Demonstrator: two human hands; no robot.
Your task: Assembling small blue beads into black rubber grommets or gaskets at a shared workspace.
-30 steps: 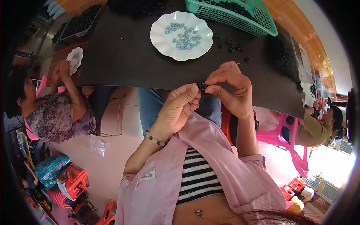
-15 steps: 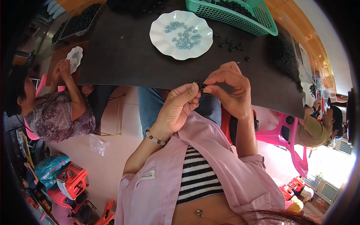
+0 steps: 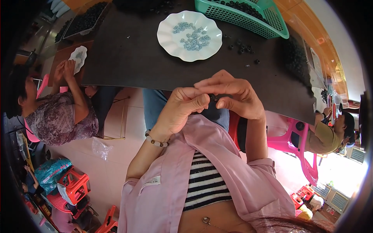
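Running this from way back at my end, so go easy: the big dark surface [image 3: 128,66] stops just short of where the work is happening, and I'd bring it all in over that near edge, since a slip out here could mean the lap or the floor. The green basket [image 3: 237,21] and the white plate [image 3: 167,43] sit farther back, well apart from the hands, so elbow room looks fine. My left hand [image 3: 180,108] has its fingers curled in with the thumb closed down, and it seems to have the black piece [image 3: 212,98] by the tips. My right hand [image 3: 246,101] is looser, fingers stretched across the top of the left ones, thumb well off them; can't tell if it's got any grip. For fine fingertip work like this, I'd let the left be the steady clamp, have the right do the small moves, and swing those long fingers aside for a clear look. The piece itself is right at the left thumb tip, between the two thumbs and under the right fingers, partly hidden; can't tell if the right thumb touches it.
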